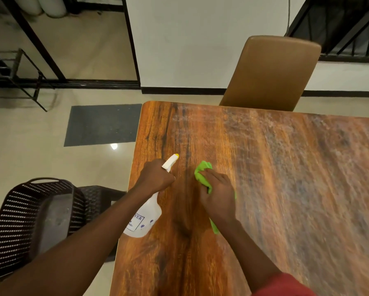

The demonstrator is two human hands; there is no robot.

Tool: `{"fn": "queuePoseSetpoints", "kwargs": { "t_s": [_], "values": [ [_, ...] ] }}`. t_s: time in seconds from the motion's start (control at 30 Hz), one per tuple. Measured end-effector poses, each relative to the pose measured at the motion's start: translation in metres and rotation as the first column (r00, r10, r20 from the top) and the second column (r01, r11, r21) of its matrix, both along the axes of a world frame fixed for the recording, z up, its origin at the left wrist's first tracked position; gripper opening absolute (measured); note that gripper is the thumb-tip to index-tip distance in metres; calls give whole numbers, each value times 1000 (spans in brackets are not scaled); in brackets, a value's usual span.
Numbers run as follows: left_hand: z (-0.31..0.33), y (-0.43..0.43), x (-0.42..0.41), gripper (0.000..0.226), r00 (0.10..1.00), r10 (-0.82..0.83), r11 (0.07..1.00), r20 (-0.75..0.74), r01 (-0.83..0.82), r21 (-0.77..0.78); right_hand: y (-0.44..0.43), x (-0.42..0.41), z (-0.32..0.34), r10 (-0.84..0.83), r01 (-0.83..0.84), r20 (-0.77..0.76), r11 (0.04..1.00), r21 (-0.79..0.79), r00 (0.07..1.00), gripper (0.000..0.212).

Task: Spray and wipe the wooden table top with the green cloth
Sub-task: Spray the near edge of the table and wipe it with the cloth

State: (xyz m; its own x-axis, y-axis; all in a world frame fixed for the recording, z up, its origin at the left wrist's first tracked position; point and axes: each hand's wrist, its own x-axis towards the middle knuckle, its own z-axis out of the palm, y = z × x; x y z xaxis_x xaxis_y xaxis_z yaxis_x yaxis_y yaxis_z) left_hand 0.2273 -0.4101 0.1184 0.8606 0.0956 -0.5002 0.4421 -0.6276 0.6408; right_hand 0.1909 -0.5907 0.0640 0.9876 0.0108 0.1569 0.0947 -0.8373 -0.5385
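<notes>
The left hand [155, 178] curls around the neck of the spray bottle [144, 218], which tilts over the left edge of the surface [286, 189] with its nozzle aimed at the far edge. Just beside it, the right hand [218, 193] clutches the bunched green cloth [203, 168] against the wood. Bare surface stretches rightward.

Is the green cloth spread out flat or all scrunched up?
Scrunched up. The green cloth bunches in folds under the right hand, which holds it on the wooden table.
</notes>
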Motion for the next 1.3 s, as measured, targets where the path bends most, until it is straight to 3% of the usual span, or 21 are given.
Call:
{"fn": "queuePoseSetpoints", "kwargs": {
  "t_s": [0.1,0.23,0.47,0.7,0.83,0.97,1.07,1.2,1.3],
  "values": [
    [8,-5,13,35,1000,10,1000,22,-10,9,-7,15,10,-21,20,65,1000,9,998,38],
    [22,-12,36,16,996,54,998,70,-53,-15,-7,9,7,36,-36,26,999,-23,999,39],
    [41,-19,69,23,985,37,999,167,-40,14,0,-6,0,60,-61,-33,997,-38,998,44],
    [38,-16,54,14,998,-32,999,46,30,38,-2,-2,3,27,-27,-17,1000,9,999,42],
    [28,-11,32,29,985,-144,988,-100,149,51,-10,11,6,-23,22,24,999,40,999,41],
    [15,-8,18,40,977,-145,987,-159,154,42,-10,15,7,-21,19,44,999,49,999,41],
    [11,-1,17,41,987,-109,992,-121,116,52,1,-2,2,58,-59,26,997,47,998,42],
    [10,6,25,27,999,-29,999,-35,30,37,23,-38,-16,298,-302,-55,949,-88,953,46],
    [10,11,32,34,1000,6,1000,-6,-6,22,27,-26,-27,368,-372,-57,910,-180,928,46]
  ]
}}
